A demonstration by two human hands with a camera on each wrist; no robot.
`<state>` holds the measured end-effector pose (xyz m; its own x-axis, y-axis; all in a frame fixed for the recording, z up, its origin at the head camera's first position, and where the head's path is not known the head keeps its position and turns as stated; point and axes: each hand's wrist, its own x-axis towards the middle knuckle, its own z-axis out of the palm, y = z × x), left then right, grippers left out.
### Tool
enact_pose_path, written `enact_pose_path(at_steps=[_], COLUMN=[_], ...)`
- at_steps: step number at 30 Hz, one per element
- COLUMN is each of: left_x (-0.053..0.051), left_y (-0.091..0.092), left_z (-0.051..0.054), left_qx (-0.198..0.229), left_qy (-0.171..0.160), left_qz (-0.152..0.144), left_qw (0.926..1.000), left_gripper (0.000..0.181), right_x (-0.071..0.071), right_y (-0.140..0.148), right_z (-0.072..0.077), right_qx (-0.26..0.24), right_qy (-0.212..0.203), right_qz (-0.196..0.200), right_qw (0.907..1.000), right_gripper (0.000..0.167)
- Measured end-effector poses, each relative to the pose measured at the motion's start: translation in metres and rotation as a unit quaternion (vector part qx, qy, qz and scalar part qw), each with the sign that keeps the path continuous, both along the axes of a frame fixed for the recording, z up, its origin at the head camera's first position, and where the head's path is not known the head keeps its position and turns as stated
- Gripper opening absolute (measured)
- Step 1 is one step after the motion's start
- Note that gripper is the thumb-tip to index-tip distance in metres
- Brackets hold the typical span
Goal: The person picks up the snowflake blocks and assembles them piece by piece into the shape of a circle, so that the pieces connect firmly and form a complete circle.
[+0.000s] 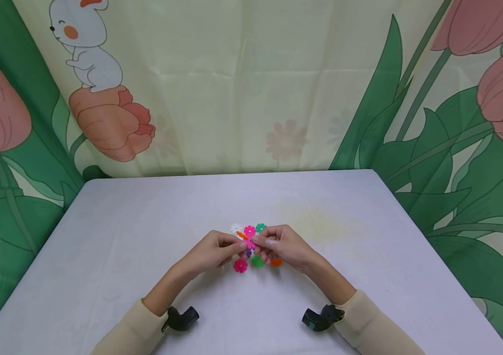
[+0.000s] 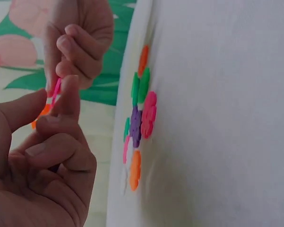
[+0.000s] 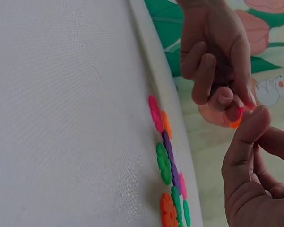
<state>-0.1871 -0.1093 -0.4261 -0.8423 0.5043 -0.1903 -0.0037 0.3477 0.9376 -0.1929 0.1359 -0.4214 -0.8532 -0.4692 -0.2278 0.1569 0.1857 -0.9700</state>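
Observation:
Above the table, the left hand (image 1: 221, 250) and right hand (image 1: 287, 247) meet, pinching a pink flower-shaped piece (image 1: 249, 241) between them. An orange piece (image 1: 242, 235) is joined to the pink one, seen edge-on. In the left wrist view the pink piece (image 2: 55, 92) stands between the fingertips of the left hand (image 2: 52, 151) and the right hand (image 2: 82, 42). The right wrist view shows the left hand (image 3: 217, 56) and right hand (image 3: 260, 170) touching at the fingertips, which hide most of the pieces.
Loose flower pieces lie on the white table (image 1: 145, 222) below and behind the hands: pink (image 1: 240, 266), green (image 1: 257, 261), orange (image 1: 276, 262), purple (image 2: 135, 126) and white (image 1: 236, 228) among them. A printed curtain (image 1: 242, 98) hangs behind the table.

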Motion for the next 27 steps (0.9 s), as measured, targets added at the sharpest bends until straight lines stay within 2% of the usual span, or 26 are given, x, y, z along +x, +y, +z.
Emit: enact_pose_path(at_steps=[4, 14, 17, 20, 23, 25, 27], left_x=[0.000, 0.001, 0.001, 0.000, 0.000, 0.000, 0.001], left_y=[0.002, 0.008, 0.007, 0.005, 0.005, 0.006, 0.006], left_z=[-0.001, -0.003, -0.003, -0.002, -0.002, -0.002, -0.001], left_qx=[0.024, 0.028, 0.028, 0.031, 0.029, 0.028, 0.026], left_qy=[-0.014, -0.034, -0.041, -0.047, -0.048, -0.049, -0.050], left_qz=[0.019, 0.055, 0.078, 0.099, 0.111, 0.114, 0.115], left_qw=[0.9994, 0.9975, 0.9957, 0.9935, 0.9922, 0.9919, 0.9917], left_gripper=[0.034, 0.035, 0.033, 0.031, 0.030, 0.030, 0.029], right_x=[0.000, -0.002, -0.006, -0.012, -0.019, -0.023, -0.027], right_y=[-0.001, 0.000, 0.006, 0.016, 0.028, 0.036, 0.043], right_z=[-0.001, -0.001, 0.002, 0.003, 0.000, -0.003, -0.006], right_qx=[0.011, 0.020, 0.056, 0.127, 0.207, 0.248, 0.272], right_qy=[0.001, 0.000, 0.031, 0.096, 0.147, 0.161, 0.159], right_qz=[-0.001, 0.015, 0.011, -0.019, -0.050, -0.053, -0.043], right_qw=[0.9999, 0.9997, 0.9979, 0.9870, 0.9659, 0.9539, 0.9482], right_gripper=[0.027, 0.030, 0.032, 0.028, 0.021, 0.017, 0.017])
